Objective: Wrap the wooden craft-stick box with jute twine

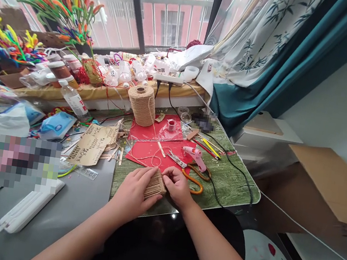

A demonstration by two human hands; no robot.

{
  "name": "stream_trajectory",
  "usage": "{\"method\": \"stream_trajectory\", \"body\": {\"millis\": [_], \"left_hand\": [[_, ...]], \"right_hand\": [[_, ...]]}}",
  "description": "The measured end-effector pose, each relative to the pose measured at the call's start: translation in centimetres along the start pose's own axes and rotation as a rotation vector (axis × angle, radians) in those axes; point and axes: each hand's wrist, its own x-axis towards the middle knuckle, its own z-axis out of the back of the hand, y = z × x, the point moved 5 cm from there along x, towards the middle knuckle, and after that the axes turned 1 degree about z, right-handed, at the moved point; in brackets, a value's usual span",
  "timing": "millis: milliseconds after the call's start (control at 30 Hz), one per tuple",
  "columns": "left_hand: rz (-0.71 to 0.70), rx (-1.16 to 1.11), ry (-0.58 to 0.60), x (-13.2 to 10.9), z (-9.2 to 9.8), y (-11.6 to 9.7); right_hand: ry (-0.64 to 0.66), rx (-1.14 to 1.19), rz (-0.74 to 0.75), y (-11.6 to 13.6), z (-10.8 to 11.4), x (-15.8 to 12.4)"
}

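My left hand [137, 187] is wrapped around a small ribbed tan piece [154, 186], which looks wound with jute twine. At the right edge of that piece, my right hand [178, 187] is closed in a pinch, apparently on the twine, though the fingers hide most of it. A loose strand of twine [156, 161] curls over the red sheet just beyond my fingers and leads back towards a large twine spool [142, 105] standing upright. Close to my right hand lie orange-handled scissors [191, 174] with their blades apart and a pink glue gun [196, 157].
A red sheet [144, 151] covers part of the green wood-patterned mat [235, 174]. Sandpaper [91, 144], craft sticks [120, 157] and a bottle [75, 100] lie leftward. A white power strip [32, 204] is at lower left. The glue gun's black cord crosses the mat.
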Motion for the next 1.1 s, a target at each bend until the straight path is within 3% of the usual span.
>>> {"method": "stream_trajectory", "body": {"millis": [233, 433, 567, 667, 900, 1000, 1100], "left_hand": [[0.040, -0.115, -0.032, -0.9, 0.6, 1.5], [0.145, -0.503, -0.247, -3.7, -2.1, 5.3], [0.157, -0.635, -0.211, -4.9, -3.9, 6.0], [0.168, -0.710, -0.182, -5.2, -4.1, 6.0], [0.226, -0.739, 0.003, -5.0, -2.4, 5.7], [0.186, -0.658, -0.034, -3.9, -0.1, 4.9], [0.137, -0.439, -0.072, -2.0, 1.5, 3.4]], "right_hand": [[0.030, -0.040, 0.021, -0.4, -0.3, 0.0], [-0.012, -0.115, 0.074, 0.4, -0.1, 0.0], [-0.071, -0.059, 0.041, 0.1, 0.4, 0.1], [-0.087, -0.042, 0.018, -0.3, 0.6, 0.2], [-0.067, -0.056, 0.010, -0.6, 0.4, 0.2], [-0.061, -0.075, 0.012, -0.5, 0.3, 0.1], [-0.040, -0.076, 0.017, -0.4, 0.2, 0.2]]}}
